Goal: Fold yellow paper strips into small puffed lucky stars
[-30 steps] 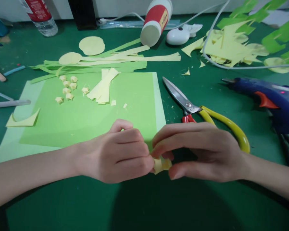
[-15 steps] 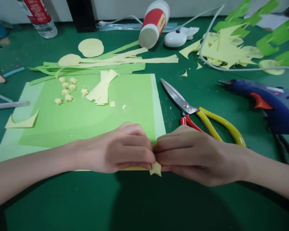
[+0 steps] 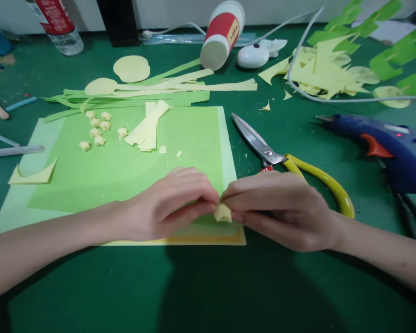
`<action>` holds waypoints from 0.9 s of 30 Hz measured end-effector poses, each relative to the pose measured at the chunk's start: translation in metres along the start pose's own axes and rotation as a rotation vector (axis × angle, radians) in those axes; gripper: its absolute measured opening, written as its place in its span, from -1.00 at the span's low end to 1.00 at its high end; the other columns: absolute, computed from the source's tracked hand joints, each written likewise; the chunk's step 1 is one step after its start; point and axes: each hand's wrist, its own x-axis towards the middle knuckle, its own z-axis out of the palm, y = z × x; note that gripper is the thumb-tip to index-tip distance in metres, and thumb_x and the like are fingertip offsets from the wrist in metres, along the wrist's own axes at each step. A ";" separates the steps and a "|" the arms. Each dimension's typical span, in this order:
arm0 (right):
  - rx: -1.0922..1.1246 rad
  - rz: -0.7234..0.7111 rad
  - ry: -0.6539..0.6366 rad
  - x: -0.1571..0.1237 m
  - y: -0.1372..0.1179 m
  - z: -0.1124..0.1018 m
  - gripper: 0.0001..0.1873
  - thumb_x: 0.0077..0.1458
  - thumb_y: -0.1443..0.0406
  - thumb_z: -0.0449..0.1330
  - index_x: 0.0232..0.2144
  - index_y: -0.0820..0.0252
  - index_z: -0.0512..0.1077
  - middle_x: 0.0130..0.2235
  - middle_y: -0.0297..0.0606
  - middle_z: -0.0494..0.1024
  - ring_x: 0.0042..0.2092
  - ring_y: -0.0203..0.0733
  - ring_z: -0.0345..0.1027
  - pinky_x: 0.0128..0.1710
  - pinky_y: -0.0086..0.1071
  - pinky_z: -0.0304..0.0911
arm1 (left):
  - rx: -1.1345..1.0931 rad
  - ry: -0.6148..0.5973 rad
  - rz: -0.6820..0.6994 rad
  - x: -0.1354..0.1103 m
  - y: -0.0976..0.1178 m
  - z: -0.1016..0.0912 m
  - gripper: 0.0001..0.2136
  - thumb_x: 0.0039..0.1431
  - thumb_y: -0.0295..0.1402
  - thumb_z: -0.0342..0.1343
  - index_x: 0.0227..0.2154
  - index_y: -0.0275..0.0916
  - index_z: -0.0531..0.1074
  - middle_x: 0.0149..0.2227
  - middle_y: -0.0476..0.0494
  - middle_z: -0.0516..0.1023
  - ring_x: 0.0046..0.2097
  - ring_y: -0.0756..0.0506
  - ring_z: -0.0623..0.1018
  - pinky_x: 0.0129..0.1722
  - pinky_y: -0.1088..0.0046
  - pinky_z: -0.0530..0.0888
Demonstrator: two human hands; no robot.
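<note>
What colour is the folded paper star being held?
The star is pale yellow, clearest in the head view.

— How to describe the paper star (image 3: 223, 213)?
— Looks small and pale yellow, folded into a compact, faceted shape, with short, blunt points toward the near side.
— And how held?
— Pinched at the right edge by the fingertips of the right hand (image 3: 284, 210), and on the left by those of the left hand (image 3: 180, 201).
— Seen where?
— Appears in the near half of the scene, just right of centre, partly hidden along the far edge.
</note>
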 end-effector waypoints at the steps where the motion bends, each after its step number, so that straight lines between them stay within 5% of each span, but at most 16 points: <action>1: -0.033 0.022 0.054 0.000 -0.001 0.001 -0.79 0.08 0.47 -0.01 -0.56 0.31 0.32 -0.57 -0.26 0.31 -0.53 -0.40 0.08 -0.57 -0.51 0.05 | 0.058 0.066 0.009 0.000 0.000 0.001 -0.87 0.23 -0.42 -0.15 -0.42 -0.27 0.24 -0.48 -0.03 0.38 -0.39 0.04 0.34 -0.38 0.52 0.32; 4: -0.131 0.071 0.176 -0.002 -0.006 0.006 -0.80 0.03 0.49 0.03 -0.60 0.29 0.30 -0.62 -0.31 0.25 -0.57 -0.41 0.05 -0.61 -0.50 0.02 | 0.278 0.177 0.052 -0.001 -0.001 0.004 -0.79 0.23 -0.31 -0.15 -0.47 -0.27 0.23 -0.54 0.00 0.35 -0.45 0.03 0.31 -0.43 0.46 0.24; 9: -0.199 0.051 0.188 -0.003 -0.011 0.015 -0.81 0.02 0.50 0.06 -0.58 0.31 0.34 -0.61 -0.29 0.33 -0.57 -0.42 0.13 -0.63 -0.54 0.04 | 0.459 0.078 0.044 -0.003 0.000 0.004 -0.83 0.17 -0.31 -0.05 -0.49 -0.26 0.23 -0.53 0.07 0.35 -0.46 0.04 0.28 -0.33 0.42 0.16; 20: -0.186 0.048 0.146 -0.002 -0.009 0.016 -0.83 0.07 0.47 0.04 -0.53 0.34 0.37 -0.54 -0.22 0.41 -0.51 -0.38 0.24 -0.57 -0.54 0.15 | 0.427 0.074 0.067 -0.003 -0.001 0.002 -0.80 0.21 -0.38 -0.16 -0.51 -0.25 0.23 -0.56 0.06 0.34 -0.50 0.03 0.23 -0.37 0.39 0.11; 27: -0.076 0.088 0.065 -0.001 -0.009 0.010 -0.81 0.12 0.37 0.03 -0.50 0.35 0.34 -0.55 -0.23 0.39 -0.54 -0.40 0.21 -0.61 -0.55 0.14 | 0.065 0.092 0.098 0.001 -0.006 -0.003 -0.89 0.18 -0.44 -0.08 -0.46 -0.21 0.25 -0.52 0.04 0.39 -0.42 0.04 0.32 -0.35 0.47 0.29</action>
